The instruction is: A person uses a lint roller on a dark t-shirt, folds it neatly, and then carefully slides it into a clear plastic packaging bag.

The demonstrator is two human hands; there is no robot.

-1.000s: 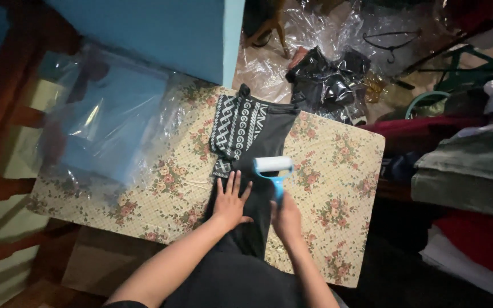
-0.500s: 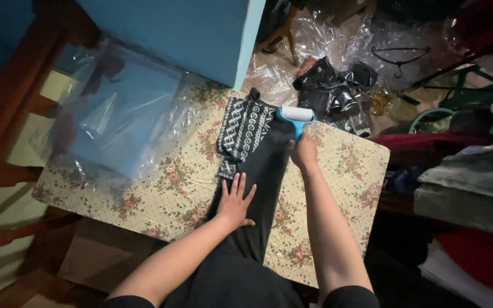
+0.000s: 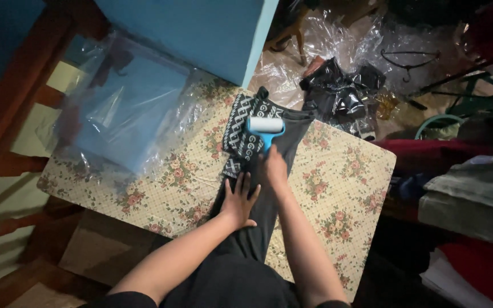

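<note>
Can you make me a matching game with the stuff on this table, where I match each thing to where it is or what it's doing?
Things:
1. lint roller
2. left hand
3. clear plastic bag
4. black hanger

Places or states:
A. lying on the floor among crinkly plastic
B. pressed flat on the dark garment
C. held by the right hand, resting on the patterned part of the garment
D. lying on the left side of the flowered table

Pairs: 1-C, 2-B, 3-D, 4-A
</note>
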